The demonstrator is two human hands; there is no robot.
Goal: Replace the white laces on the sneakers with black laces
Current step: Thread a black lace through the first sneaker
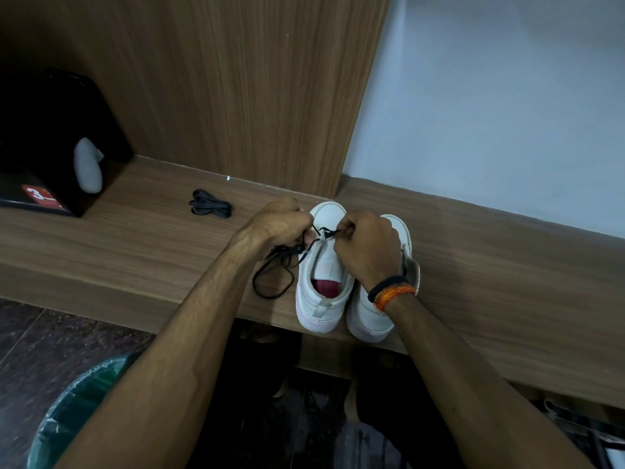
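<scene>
Two white sneakers stand side by side on the wooden shelf (135, 238), toes pointing away from me. The left sneaker (323, 296) has a black lace (270, 282) running through its front eyelets, and the lace's slack loops on the shelf to the sneaker's left. My left hand (277, 223) pinches one end of that lace beside the toe. My right hand (368, 248) pinches the other end over the shoe's right side and covers much of the right sneaker (367, 319). A second black lace (211, 208), bundled, lies farther left on the shelf.
A black box (44, 157) with a grey object against it stands at the shelf's left end. A wooden panel (253, 96) rises behind the shelf, with a pale wall to its right. A green-lined bin (71, 418) sits on the floor at lower left.
</scene>
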